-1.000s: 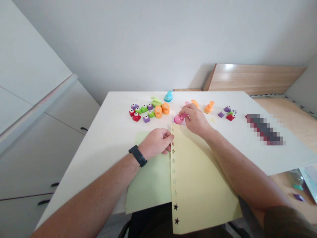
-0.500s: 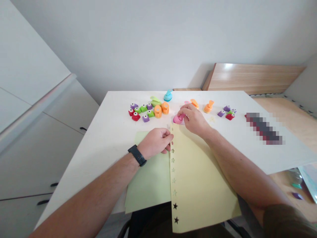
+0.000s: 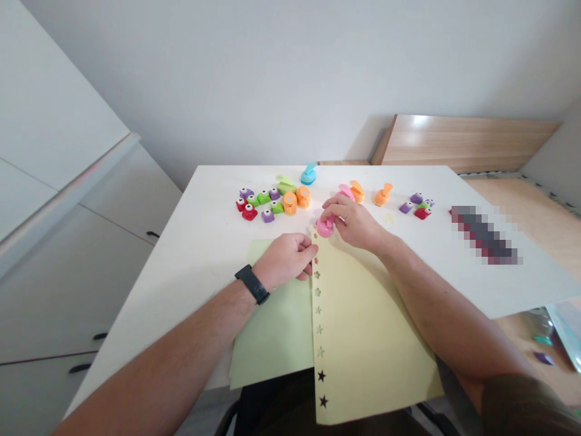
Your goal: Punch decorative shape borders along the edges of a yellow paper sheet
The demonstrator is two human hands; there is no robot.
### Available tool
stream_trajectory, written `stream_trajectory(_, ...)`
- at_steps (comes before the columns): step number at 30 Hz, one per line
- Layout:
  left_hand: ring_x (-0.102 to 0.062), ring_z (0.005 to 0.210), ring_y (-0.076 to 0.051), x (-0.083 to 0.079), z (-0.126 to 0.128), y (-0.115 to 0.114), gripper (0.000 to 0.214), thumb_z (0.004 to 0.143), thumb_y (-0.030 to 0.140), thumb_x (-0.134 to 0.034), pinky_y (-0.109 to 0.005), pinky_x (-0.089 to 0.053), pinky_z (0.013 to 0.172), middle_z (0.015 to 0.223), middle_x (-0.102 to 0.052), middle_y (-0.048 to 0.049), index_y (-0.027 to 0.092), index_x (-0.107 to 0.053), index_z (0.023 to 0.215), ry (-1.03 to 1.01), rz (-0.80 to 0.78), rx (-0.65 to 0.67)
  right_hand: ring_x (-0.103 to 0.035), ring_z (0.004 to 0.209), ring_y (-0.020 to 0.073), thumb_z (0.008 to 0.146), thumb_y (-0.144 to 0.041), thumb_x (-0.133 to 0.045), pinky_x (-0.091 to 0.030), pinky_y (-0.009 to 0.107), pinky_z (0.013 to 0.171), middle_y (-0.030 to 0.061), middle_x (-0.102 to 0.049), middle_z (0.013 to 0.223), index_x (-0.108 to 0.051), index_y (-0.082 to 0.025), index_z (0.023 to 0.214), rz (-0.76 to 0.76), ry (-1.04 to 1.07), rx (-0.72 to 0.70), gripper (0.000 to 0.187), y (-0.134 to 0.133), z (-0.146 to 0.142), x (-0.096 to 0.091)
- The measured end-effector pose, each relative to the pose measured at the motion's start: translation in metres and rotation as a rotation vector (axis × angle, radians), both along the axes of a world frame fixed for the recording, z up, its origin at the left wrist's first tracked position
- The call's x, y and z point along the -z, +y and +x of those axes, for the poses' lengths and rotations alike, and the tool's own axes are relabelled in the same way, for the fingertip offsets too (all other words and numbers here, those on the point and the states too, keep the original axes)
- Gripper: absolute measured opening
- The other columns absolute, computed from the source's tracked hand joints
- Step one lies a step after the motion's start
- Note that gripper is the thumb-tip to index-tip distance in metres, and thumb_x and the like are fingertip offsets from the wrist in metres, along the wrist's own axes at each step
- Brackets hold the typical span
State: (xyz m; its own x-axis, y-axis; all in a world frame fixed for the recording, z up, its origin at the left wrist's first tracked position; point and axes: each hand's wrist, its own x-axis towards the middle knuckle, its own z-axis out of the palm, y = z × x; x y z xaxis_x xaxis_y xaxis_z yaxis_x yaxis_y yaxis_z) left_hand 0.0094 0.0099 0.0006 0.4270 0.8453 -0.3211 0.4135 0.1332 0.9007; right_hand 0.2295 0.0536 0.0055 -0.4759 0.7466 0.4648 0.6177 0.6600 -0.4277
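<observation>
A yellow paper sheet lies on the white table with a row of star-shaped holes down its left edge. My left hand, with a black band at the wrist, pinches that edge near the top. My right hand is closed around a pink paper punch sitting at the sheet's top left corner. A pale green sheet lies under the yellow one, sticking out to the left.
Small punches in red, green, purple and orange cluster behind my left hand, with a teal punch beyond. Orange punches and more small ones sit to the right. A wooden board leans behind the table. White cabinets stand left.
My right hand has brought the pink punch a little nearer, onto the yellow sheet's top corner. My left hand has stayed on the sheet's edge.
</observation>
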Motion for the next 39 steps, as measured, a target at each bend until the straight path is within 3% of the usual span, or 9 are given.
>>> stream_trajectory(9,-0.074,0.068,-0.020,-0.001,0.000,0.000,0.029,0.086,0.037,-0.071,-0.027,-0.060,0.049,0.086,-0.074,-0.0069,0.018,-0.057,0.104,-0.027,-0.030,-0.056,-0.065,0.104,0.0204,0.077,0.006,-0.045,-0.053,0.036,0.091,0.0099,-0.067,0.116,-0.075,-0.021,0.094,-0.044,0.012,-0.047,0.043,-0.005,-0.003,-0.004)
stream_trajectory(16,-0.075,0.072,-0.021,-0.004,-0.002,0.000,0.032,0.088,0.034,-0.070,-0.029,-0.062,0.053,0.081,-0.073,-0.0056,0.019,-0.054,0.111,-0.033,-0.048,-0.070,-0.065,0.114,0.0221,0.075,0.001,-0.046,-0.051,0.041,0.100,0.0082,-0.071,0.123,-0.069,-0.021,0.116,-0.123,0.051,-0.014,0.052,-0.010,-0.003,-0.007)
stream_trajectory(21,-0.076,0.075,-0.021,-0.003,-0.005,0.000,0.035,0.088,0.036,-0.070,-0.027,-0.060,0.052,0.086,-0.075,-0.0060,0.020,-0.054,0.115,0.012,0.030,-0.057,-0.067,0.100,0.0223,0.092,-0.020,-0.053,-0.053,0.039,0.090,0.0099,-0.073,0.115,-0.067,-0.019,0.117,-0.149,0.060,0.098,0.029,-0.010,-0.004,-0.005)
stream_trajectory(24,-0.075,0.074,-0.020,-0.003,-0.006,-0.001,0.036,0.088,0.038,-0.070,-0.025,-0.056,0.049,0.088,-0.076,-0.0055,0.021,-0.055,0.116,0.049,0.085,-0.051,-0.066,0.094,0.0221,0.096,-0.031,-0.055,-0.053,0.038,0.085,0.0104,-0.072,0.107,-0.067,-0.018,0.116,-0.151,0.043,0.163,0.027,-0.009,-0.006,-0.002)
stream_trajectory(30,-0.070,0.065,-0.015,-0.002,-0.003,-0.003,0.036,0.086,0.035,-0.072,-0.024,-0.051,0.055,0.086,-0.076,-0.0017,0.022,-0.058,0.117,0.116,0.226,-0.078,-0.065,0.087,0.0202,0.094,-0.033,-0.059,-0.052,0.035,0.080,0.0070,-0.072,0.101,-0.066,-0.018,0.114,-0.184,0.016,0.148,0.026,-0.010,-0.006,-0.001)
stream_trajectory(39,-0.067,0.065,-0.014,-0.004,-0.002,-0.003,0.034,0.086,0.033,-0.071,-0.024,-0.049,0.061,0.083,-0.075,0.0009,0.022,-0.059,0.116,0.179,0.255,-0.082,-0.067,0.091,0.0201,0.095,-0.033,-0.058,-0.053,0.036,0.082,0.0064,-0.072,0.105,-0.065,-0.018,0.117,-0.197,0.042,0.123,0.027,-0.010,-0.004,0.001)
